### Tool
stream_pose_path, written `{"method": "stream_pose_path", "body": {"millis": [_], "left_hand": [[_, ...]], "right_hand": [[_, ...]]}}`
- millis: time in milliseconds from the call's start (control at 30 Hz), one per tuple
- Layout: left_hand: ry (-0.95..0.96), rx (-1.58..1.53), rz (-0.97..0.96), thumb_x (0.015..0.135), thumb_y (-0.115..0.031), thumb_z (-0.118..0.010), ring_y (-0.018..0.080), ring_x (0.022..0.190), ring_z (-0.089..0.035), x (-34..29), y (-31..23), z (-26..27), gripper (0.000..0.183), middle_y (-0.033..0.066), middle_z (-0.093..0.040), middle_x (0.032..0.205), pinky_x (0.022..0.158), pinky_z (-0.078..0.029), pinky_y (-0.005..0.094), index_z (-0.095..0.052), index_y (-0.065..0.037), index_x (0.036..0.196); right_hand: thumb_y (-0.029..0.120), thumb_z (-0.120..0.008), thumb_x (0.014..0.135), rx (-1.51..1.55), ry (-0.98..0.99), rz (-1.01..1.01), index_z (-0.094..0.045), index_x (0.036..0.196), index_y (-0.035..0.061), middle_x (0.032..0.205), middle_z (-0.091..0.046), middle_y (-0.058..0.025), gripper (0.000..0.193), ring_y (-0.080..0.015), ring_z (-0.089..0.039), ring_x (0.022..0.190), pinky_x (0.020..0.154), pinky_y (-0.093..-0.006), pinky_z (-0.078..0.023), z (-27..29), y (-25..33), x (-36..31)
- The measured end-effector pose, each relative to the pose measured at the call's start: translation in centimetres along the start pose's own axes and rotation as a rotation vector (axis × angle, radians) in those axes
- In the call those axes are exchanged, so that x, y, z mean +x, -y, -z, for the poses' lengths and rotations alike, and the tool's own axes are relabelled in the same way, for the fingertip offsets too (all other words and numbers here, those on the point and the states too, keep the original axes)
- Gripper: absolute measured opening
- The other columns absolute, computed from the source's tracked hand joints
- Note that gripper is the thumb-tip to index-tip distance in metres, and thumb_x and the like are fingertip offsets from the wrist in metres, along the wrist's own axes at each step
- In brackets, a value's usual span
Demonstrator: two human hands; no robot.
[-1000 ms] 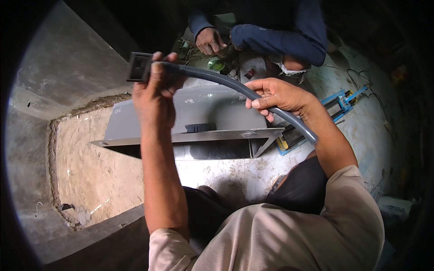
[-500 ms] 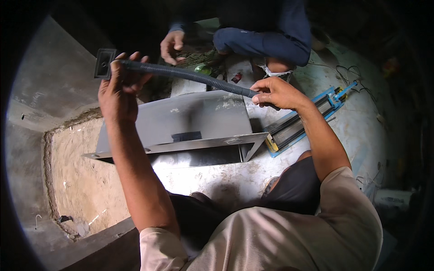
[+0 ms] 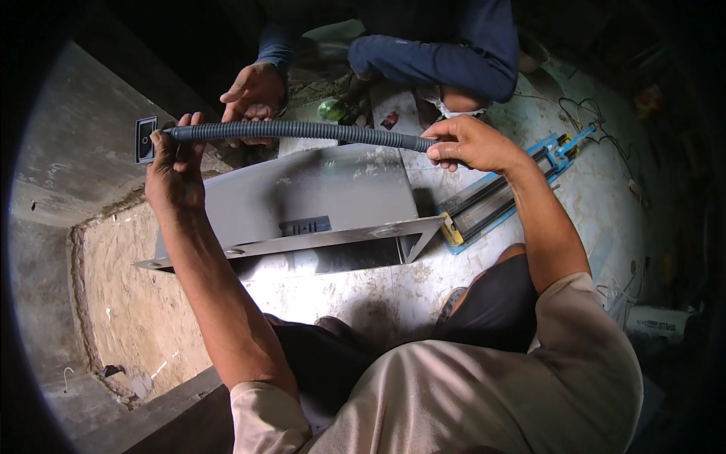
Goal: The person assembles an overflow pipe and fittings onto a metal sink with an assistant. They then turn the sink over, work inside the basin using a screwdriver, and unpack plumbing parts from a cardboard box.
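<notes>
My left hand [image 3: 178, 172] has shifted leftward, fingers [image 3: 197, 119] pinching the grey corrugated hose [image 3: 302, 130] beside the square fitting [image 3: 146, 139]; my right hand [image 3: 475, 144] grips the other end.

Since the earlier views, the left hand [image 3: 175, 170] has travelled outward to the left with the square black fitting [image 3: 146, 140]; the ribbed grey hose [image 3: 295, 131] now spans nearly level. The right hand [image 3: 476, 144] has shifted from part-way along to the hose's end. The co-worker's hand [image 3: 255, 91] has opened behind it, contact being hard to judge.
</notes>
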State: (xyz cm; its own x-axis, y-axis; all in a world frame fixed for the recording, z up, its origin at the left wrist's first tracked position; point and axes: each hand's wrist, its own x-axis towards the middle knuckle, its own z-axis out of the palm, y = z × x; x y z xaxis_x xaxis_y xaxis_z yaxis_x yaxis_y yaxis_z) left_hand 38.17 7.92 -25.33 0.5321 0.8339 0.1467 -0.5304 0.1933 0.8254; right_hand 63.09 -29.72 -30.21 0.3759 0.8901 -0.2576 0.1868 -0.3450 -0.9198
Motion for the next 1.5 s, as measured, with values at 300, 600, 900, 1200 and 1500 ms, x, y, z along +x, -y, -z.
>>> {"method": "stream_pose_path", "body": {"millis": [300, 600, 900, 1200, 1500], "left_hand": [[0.248, 0.002, -0.026, 0.097, -0.009, -0.068, 0.0259, 0.094, -0.074, -4.2, 2.0, -6.8, 0.023, 0.0189, -0.073, 0.107, 0.073, -0.066, 0.039, -0.065, 0.004, 0.116], [0.43, 0.097, 0.09, 0.085, 0.008, -0.074, 0.0254, 0.105, -0.071, -8.3, 6.3, -11.3, 0.046, 0.0126, -0.071, 0.112, 0.09, -0.06, 0.0331, -0.062, 0.002, 0.128], [0.32, 0.809, 0.112, 0.094, -0.011, -0.073, 0.019, 0.088, -0.072, -6.9, 2.0, -6.3, 0.021, 0.0123, -0.076, 0.091, 0.082, -0.057, 0.032, -0.073, 0.005, 0.107], [0.171, 1.073, 0.246, 0.09, 0.002, -0.073, 0.0144, 0.086, -0.068, -11.1, 2.5, -2.1, 0.009, 0.0097, -0.074, 0.095, 0.081, -0.054, 0.0278, -0.073, 0.007, 0.098], [0.318, 1.243, 0.519, 0.08, 0.014, -0.07, 0.0173, 0.087, -0.07, -9.6, 0.9, -1.4, 0.022, 0.0116, -0.075, 0.092, 0.082, -0.054, 0.0292, -0.076, 0.004, 0.098]], "right_hand": [[0.016, -0.077, 0.088, -0.32, -0.102, 0.144, -0.055, 0.142, 0.006, 0.107, -0.068, -0.0093, 0.059, -0.0176, -0.062, 0.101, 0.095, -0.0327, -0.048, -3.7, 3.0, 0.9], [0.022, -0.074, 0.093, -0.139, -0.244, 0.466, -0.055, 0.143, 0.0059, 0.127, -0.065, -0.0181, 0.056, -0.0287, -0.063, 0.117, 0.099, -0.0368, -0.05, -7.5, 5.7, 4.0], [0.01, -0.06, 0.1, -0.387, -0.565, 0.584, -0.061, 0.138, 0.0125, 0.103, -0.061, -0.0105, 0.039, -0.0218, -0.059, 0.091, 0.086, -0.0321, -0.048, -2.1, -0.5, 4.3], [0.003, -0.065, 0.09, -0.371, -0.237, 0.584, -0.071, 0.122, 0.008, 0.097, -0.059, -0.0086, 0.034, -0.0227, -0.057, 0.09, 0.082, -0.0331, -0.046, -3.7, -1.5, 5.7], [-0.006, -0.073, 0.073, -0.538, 0.087, 0.719, -0.076, 0.109, 0.0127, 0.102, -0.062, -0.0054, 0.041, -0.0257, -0.058, 0.098, 0.096, -0.0411, -0.041, -9.5, 2.4, 11.9]]}}
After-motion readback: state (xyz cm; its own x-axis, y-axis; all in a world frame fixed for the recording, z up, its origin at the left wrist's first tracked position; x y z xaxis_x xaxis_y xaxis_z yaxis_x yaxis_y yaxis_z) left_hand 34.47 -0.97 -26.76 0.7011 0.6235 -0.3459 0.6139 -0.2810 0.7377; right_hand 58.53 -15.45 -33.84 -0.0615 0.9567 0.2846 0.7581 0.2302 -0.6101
